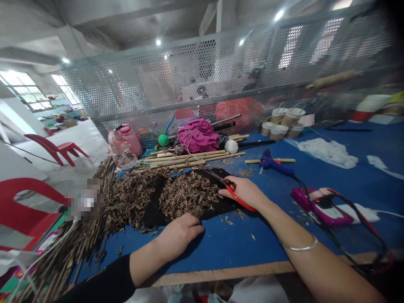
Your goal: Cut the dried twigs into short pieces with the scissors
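Observation:
My right hand (pixel 243 190) is closed around red-handled scissors (pixel 232 191), whose dark blades point away to the left above a black cloth (pixel 223 173). On that cloth lies a heap of dried brown plant pieces (pixel 189 194). My left hand (pixel 180 235) rests at the cloth's near edge, beside the heap. Its fingers are curled and pressed together, and whatever may be under them is hidden. Another pile of dried leafy plant bits (pixel 131 202) spreads to the left, against long dry stems (pixel 85 244).
Behind the heap lie thin bamboo sticks (pixel 179 159), magenta fabric (pixel 198 135) and a white ball (pixel 231 146). A blue glue gun (pixel 271 163) sits to the right, its cord running near a purple box (pixel 322 208). A perforated metal screen (pixel 176 84) stands across the table's back.

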The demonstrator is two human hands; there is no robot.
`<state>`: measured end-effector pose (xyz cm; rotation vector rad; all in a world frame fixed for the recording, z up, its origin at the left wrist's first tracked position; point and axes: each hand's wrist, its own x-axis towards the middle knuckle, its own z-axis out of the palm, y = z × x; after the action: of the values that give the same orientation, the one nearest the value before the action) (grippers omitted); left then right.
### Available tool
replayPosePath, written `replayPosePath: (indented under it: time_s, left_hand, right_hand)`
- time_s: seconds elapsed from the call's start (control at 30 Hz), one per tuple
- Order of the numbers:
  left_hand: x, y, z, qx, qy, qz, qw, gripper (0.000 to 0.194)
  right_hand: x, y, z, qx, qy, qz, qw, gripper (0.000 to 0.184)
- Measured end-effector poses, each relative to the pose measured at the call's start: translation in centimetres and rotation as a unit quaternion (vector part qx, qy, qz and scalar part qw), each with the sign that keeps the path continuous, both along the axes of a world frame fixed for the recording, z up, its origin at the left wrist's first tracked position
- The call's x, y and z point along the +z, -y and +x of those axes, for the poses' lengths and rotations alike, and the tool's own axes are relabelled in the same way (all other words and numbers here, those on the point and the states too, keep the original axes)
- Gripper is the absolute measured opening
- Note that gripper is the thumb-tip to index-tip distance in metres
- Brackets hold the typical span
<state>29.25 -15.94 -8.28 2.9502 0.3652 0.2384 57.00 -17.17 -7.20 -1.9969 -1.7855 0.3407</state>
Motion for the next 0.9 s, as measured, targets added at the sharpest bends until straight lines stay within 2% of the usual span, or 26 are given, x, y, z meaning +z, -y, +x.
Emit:
replayPosePath:
  time_s: [0.13,0.2,0.3,0.4,0.5,0.57,0.67,0.73,0.83,0.9]
  left_hand:
    - [0.7,-0.4,0.5,0.023,0.053,0.006,0.998,0.03]
    - [1.6,-1.5,0.7,0.067,0.097,0.012,0.993,0.031]
    - [2.9,-3.9,1.2,0.135,0.112,0.019,0.984,0.028]
    - [4.2,-6.8,2.0,0.162,0.124,-0.021,0.979,0.024]
    - [5.3,-9.2,3.4,0.229,0.155,-0.049,0.96,0.031]
    - [5.7,-10.2,4.5,0.259,0.116,-0.069,0.956,0.04]
    - [5.6,-10.4,6.0,0.229,0.009,-0.106,0.968,0.058]
    - [5.4,-9.8,6.5,0.195,-0.028,-0.09,0.976,0.064]
    - [5.3,-8.8,6.0,0.177,-0.016,-0.03,0.984,0.048]
    - [5.2,-8.3,5.0,0.18,0.012,-0.016,0.984,0.035]
  right_hand:
    - [0.1,0.1,-0.1,0.003,-0.002,0.003,1.0,0.037]
    - [0.2,0.1,-0.2,0.007,-0.007,0.002,1.0,0.038]
    - [0.4,0.2,-0.3,0.009,-0.009,-0.003,1.0,0.038]
    - [0.5,0.2,-0.2,0.003,-0.007,-0.004,1.0,0.039]
    - [0.5,0.2,0.0,0.005,-0.019,-0.003,1.0,0.04]
    - [0.4,0.2,0.1,0.004,-0.022,0.005,1.0,0.039]
    - [0.2,0.1,0.3,-0.004,-0.013,0.017,1.0,0.038]
    - [0.2,0.1,0.3,-0.01,-0.009,0.022,1.0,0.038]
    - [0.2,0.1,0.2,-0.013,-0.008,0.018,1.0,0.04]
    - [0.3,0.2,0.2,-0.003,-0.012,0.008,1.0,0.041]
